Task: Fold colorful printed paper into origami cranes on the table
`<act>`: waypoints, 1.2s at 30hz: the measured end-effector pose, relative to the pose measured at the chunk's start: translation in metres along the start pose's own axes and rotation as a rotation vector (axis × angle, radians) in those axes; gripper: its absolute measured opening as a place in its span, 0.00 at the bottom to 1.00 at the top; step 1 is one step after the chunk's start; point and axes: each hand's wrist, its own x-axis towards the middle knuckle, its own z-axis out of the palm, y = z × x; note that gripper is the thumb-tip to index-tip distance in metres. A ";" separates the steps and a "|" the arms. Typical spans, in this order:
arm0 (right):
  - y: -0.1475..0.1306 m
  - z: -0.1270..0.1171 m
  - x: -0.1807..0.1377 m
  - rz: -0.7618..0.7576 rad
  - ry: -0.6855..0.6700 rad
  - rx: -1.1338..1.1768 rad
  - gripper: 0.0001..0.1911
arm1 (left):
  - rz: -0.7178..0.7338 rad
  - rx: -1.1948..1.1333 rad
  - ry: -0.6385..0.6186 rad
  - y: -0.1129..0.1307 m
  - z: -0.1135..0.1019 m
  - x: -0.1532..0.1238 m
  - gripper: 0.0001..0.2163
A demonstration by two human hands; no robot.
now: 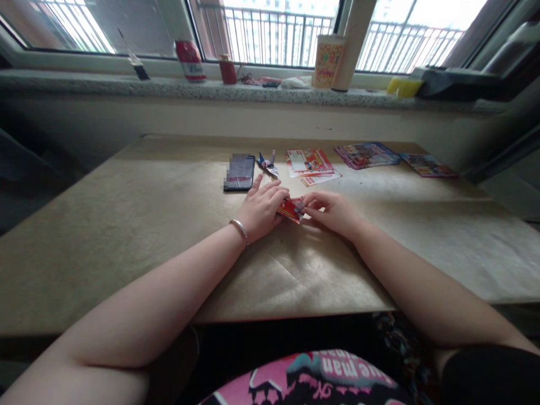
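A small piece of red printed paper [290, 209], seemingly folded, is between my hands near the middle of the table. My left hand [264, 207] lies over its left end, fingers stretched forward and the thumb side against the paper. At the paper's right end, my right hand [327, 209] pinches the edge between thumb and fingertips. The underside of the paper and part of the left thumb are hidden. Just beyond my left hand lies a folded paper figure [268, 164] with blue, pointed tips. A dark-framed phone [240, 172] is beside it.
Red and white printed sheets [311, 163] lie behind my hands. Farther right are a stack of colourful booklets [366, 154] and another pile [428, 165]. On the windowsill [160, 87] stand a red can [189, 61], a red bottle [228, 70] and a patterned cup [328, 62].
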 end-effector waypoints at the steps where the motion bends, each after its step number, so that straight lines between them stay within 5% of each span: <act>1: -0.001 0.001 0.000 0.003 0.006 0.024 0.10 | -0.019 0.006 0.001 0.000 0.000 0.000 0.14; 15: -0.014 0.007 -0.002 -0.056 0.070 0.061 0.10 | -0.105 -0.103 0.039 -0.004 0.003 0.002 0.12; 24: -0.013 0.001 -0.003 -0.235 0.122 -0.118 0.05 | 0.020 -0.300 0.028 -0.004 -0.003 -0.001 0.29; 32: -0.001 -0.003 0.000 -0.193 0.198 -0.087 0.08 | -0.038 -0.276 0.300 -0.005 0.008 -0.004 0.33; 36: 0.010 -0.004 0.003 -0.127 0.212 -0.060 0.09 | -0.106 -0.283 0.136 -0.005 0.011 -0.006 0.28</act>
